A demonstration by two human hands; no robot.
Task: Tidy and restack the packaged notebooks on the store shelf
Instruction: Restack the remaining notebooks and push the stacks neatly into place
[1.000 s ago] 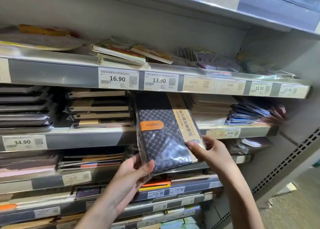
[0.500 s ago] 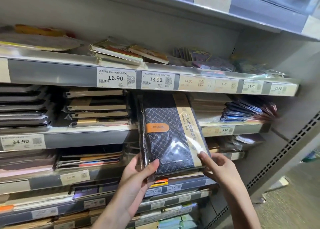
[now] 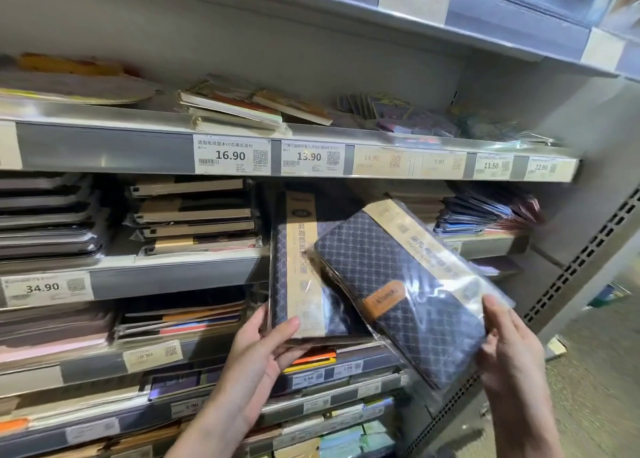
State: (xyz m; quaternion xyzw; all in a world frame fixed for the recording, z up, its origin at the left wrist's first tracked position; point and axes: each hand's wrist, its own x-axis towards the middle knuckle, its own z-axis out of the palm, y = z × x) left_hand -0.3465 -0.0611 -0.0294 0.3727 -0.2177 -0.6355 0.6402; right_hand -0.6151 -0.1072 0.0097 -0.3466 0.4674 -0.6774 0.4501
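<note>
Two packaged notebooks (image 3: 408,284), one per hand.

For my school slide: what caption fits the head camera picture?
Left hand steadies an upright notebook; right hand tilts another.

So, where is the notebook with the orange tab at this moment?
In the head view it is right of centre, tilted, held by the right hand. The tabbed notebook overlaps the upright notebook that the left hand holds.

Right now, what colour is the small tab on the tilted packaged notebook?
Orange-brown tab on the dark diamond-patterned notebook; head view.
</note>
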